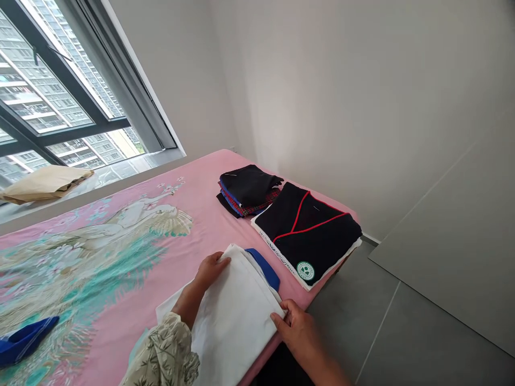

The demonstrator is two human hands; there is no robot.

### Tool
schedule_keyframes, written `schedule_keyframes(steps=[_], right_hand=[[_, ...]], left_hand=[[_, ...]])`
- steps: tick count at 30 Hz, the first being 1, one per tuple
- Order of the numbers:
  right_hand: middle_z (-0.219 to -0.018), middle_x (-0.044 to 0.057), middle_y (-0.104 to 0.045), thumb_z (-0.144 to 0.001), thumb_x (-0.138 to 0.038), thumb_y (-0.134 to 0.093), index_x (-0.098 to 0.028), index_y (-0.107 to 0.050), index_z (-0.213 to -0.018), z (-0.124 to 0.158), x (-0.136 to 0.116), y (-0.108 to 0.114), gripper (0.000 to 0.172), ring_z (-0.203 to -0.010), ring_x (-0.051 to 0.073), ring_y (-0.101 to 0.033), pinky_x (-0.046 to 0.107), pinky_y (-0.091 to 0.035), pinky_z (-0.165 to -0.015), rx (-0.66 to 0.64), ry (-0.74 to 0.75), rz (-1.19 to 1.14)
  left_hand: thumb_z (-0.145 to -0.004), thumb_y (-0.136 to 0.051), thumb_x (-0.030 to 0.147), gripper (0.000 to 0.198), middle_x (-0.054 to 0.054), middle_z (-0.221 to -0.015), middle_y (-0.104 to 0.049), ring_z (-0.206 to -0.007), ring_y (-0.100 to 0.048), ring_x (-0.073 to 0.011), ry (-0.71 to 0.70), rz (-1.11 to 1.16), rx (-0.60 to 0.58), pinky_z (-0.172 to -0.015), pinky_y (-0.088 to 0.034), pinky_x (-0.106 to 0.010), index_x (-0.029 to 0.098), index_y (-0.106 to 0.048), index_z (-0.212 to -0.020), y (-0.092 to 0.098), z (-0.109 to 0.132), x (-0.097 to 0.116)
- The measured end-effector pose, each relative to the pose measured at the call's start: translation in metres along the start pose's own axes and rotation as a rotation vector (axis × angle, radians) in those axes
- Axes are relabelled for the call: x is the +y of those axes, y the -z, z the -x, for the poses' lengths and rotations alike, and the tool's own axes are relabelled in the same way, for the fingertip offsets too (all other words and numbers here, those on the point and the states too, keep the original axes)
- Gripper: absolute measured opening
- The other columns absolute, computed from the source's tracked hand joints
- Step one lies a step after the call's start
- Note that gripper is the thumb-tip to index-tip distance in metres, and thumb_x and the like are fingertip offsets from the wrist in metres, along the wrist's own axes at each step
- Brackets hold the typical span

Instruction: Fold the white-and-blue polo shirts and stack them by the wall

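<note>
A white shirt lies folded near the front edge of the bed, with a blue collar showing along its far right side. My left hand grips the shirt's upper left edge, the thumb lying on top of the cloth. At the right corner, my right hand pinches the cloth between thumb and fingers. Just beyond the shirt is a folded black top with red trim and a round green-and-white badge, lying on white cloth with printed lettering.
A pile of folded dark clothes, with blue and red plaid layers, sits farther back on the pink bedsheet. Blue cloth lies at the lower left. A brown paper package rests on the windowsill. Grey floor drops away at right.
</note>
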State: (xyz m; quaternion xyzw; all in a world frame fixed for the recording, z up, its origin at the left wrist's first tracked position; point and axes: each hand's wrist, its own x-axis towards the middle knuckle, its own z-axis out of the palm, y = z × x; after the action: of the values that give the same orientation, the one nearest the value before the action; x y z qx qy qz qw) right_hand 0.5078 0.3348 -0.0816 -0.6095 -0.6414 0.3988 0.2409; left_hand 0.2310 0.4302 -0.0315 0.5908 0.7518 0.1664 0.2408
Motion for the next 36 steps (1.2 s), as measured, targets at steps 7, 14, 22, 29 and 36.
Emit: schedule_keyframes(steps=[7,14,22,29,36], right_hand=[[-0.054,-0.003,-0.058,-0.082,-0.044,-0.052,-0.02,-0.057,-0.07,0.0,-0.005,0.006,0.027,-0.05,0.012,-0.051,0.022,-0.032,-0.05,0.032,0.078,-0.13],[-0.058,-0.002,-0.059,-0.081,-0.051,-0.053,-0.02,-0.058,-0.084,0.005,-0.008,0.019,0.031,-0.054,0.015,-0.054,0.024,-0.038,-0.054,0.078,0.06,-0.1],[-0.05,-0.003,-0.054,-0.08,-0.05,-0.053,-0.02,-0.056,-0.066,0.014,0.0,0.004,0.034,-0.05,0.013,-0.052,0.022,-0.037,-0.052,-0.064,-0.054,-0.218],[-0.049,-0.005,-0.046,-0.079,-0.044,-0.05,-0.021,-0.05,-0.071,0.01,0.008,-0.001,0.025,-0.048,0.013,-0.047,0.024,-0.036,-0.05,0.044,-0.045,-0.154],[-0.081,0.002,-0.063,-0.09,-0.033,-0.042,-0.022,-0.058,-0.094,0.023,-0.054,0.023,0.02,-0.07,0.015,-0.058,0.024,-0.046,-0.066,0.017,0.344,-0.199]], left_hand=[[-0.075,-0.047,0.057,0.048,0.002,-0.073,-0.065,-0.072,-0.059,-0.0167,-0.015,0.213,0.06,-0.063,-0.045,-0.024,0.019,-0.068,-0.094,0.003,-0.002,-0.006],[-0.073,-0.049,0.055,0.04,0.003,-0.071,-0.064,-0.073,-0.057,-0.0169,0.026,0.171,0.119,-0.067,-0.044,-0.025,0.021,-0.069,-0.084,-0.011,-0.009,-0.007],[-0.078,-0.045,0.055,0.041,0.003,-0.076,-0.065,-0.077,-0.059,-0.0171,0.017,0.054,0.094,-0.071,-0.043,-0.026,0.023,-0.067,-0.092,-0.011,-0.006,-0.011],[-0.081,-0.048,0.044,0.037,-0.003,-0.109,-0.066,-0.103,-0.058,-0.0223,-0.025,-0.071,0.22,-0.096,-0.039,-0.038,0.027,-0.062,-0.111,-0.007,0.003,-0.009],[-0.088,-0.037,0.026,0.034,-0.009,-0.117,-0.064,-0.113,-0.056,-0.0227,-0.245,-0.243,0.395,-0.1,-0.043,-0.041,0.021,-0.064,-0.109,0.0,0.091,-0.062]])
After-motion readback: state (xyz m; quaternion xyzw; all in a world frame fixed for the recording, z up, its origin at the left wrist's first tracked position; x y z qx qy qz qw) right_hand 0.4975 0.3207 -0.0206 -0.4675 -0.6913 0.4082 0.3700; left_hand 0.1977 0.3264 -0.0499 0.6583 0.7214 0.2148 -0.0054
